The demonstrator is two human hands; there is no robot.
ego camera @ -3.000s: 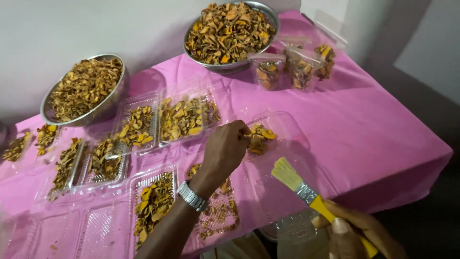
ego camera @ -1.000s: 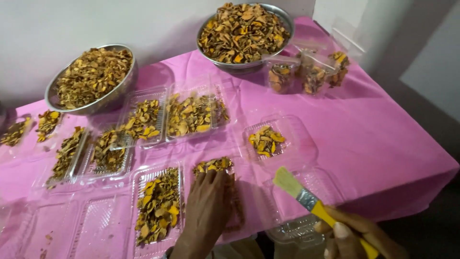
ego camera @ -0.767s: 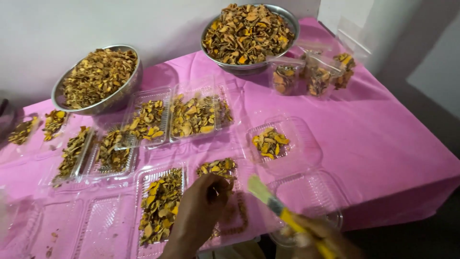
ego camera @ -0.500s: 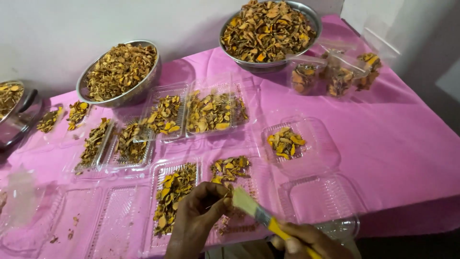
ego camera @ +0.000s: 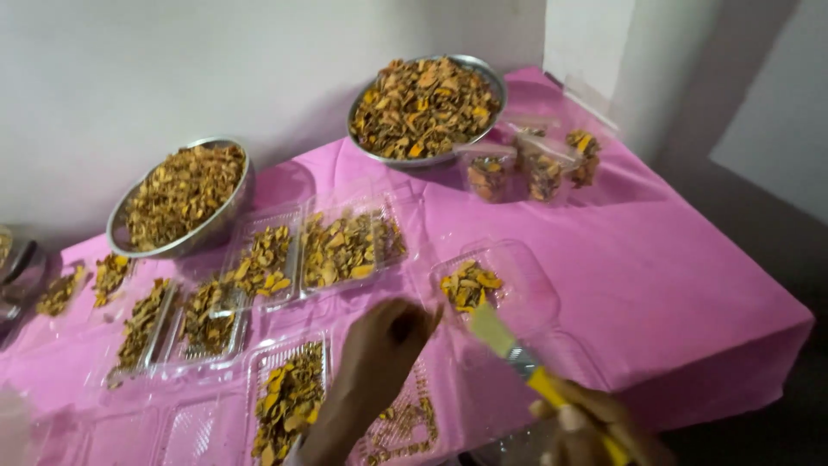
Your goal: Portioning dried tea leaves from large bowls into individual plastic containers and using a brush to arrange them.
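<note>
left hand: my left hand (ego camera: 379, 354) hangs just in front of the small clear tray (ego camera: 496, 289), fingers (ego camera: 423, 318) pinched together; probably on a chip, though it's too blurry to be sure

right hand: my right hand (ego camera: 586, 427), nearer me than that tray, is wrapped tight round the yellow handle of the brush (ego camera: 517, 358)

brush: angled up so the pale bristles point at the small tray's near edge, close to my left fingertips; looks held that way to dust whatever's pinched there

small clear tray: open on the pink tabletop (ego camera: 673, 259), a little pile of yellow-brown dried chips (ego camera: 468, 285) inside, set apart from the fuller ones

filled trays: a row of clear trays (ego camera: 345, 250) left of the small tray, heaped with chips, lids open flat

bowls: two steel bowls, one bowl (ego camera: 427, 108) behind the small tray, the other bowl (ego camera: 183, 194) far to its left, both piled high and still within reach

cups: small filled cups (ego camera: 535, 168) behind the small tray, right of the nearer bowl
</note>
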